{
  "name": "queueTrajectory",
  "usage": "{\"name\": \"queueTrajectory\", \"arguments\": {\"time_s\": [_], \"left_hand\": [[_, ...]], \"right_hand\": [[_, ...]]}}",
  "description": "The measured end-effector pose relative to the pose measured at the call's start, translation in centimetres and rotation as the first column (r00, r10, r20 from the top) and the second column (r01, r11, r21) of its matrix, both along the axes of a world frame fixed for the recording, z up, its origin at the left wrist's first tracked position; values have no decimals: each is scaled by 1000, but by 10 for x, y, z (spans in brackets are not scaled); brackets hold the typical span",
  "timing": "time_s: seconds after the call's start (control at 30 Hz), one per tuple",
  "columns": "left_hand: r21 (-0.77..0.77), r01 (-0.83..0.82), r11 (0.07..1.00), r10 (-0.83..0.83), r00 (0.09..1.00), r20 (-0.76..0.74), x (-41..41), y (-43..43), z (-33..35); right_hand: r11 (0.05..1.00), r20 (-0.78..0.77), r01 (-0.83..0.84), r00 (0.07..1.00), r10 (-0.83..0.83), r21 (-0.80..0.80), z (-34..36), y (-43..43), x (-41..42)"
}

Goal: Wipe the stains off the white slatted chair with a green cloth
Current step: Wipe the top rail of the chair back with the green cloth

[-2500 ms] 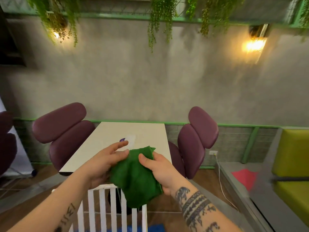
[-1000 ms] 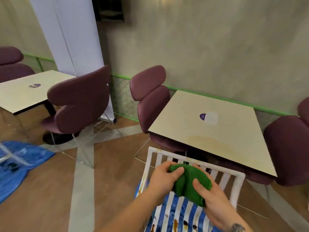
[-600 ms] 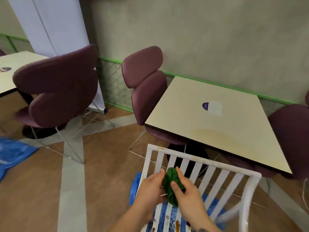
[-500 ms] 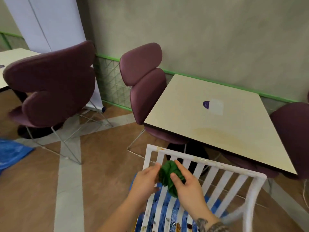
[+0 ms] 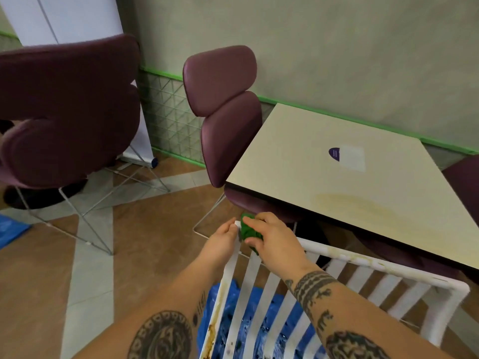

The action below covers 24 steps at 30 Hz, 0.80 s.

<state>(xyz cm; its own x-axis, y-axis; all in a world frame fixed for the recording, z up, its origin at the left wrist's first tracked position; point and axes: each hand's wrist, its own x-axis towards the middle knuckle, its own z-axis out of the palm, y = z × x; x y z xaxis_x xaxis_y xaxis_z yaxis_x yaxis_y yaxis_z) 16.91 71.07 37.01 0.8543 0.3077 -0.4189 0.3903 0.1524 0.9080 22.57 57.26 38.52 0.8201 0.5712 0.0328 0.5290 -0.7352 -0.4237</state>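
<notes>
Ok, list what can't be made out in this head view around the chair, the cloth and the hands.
- Green cloth: mostly covered by the right hand; its full size is hidden.
- White slatted chair: its corner under the cloth is covered; the lower part is cut off by the bottom edge.
- Left hand: the contact with the frame is unclear.
- Table sticker: print too small to read.

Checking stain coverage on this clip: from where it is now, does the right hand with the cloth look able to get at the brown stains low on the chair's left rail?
Probably yes. The right hand holds the green cloth at the white chair's top left corner; the stained left rail runs down uncovered, with only the left hand gripping its top.
</notes>
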Motion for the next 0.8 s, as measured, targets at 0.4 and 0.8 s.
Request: {"name": "queueTrajectory", "arguments": {"time_s": [0.4,0.8], "left_hand": [[261,-73,963,60,996,60,13,-6,-35],[236,-59,970,46,997,62,12,-3,-31]], "right_hand": [[999,225,45,974,-41,-14,-27,-3,13],[997,121,22,993,-13,-73,-19,0,2]]}}
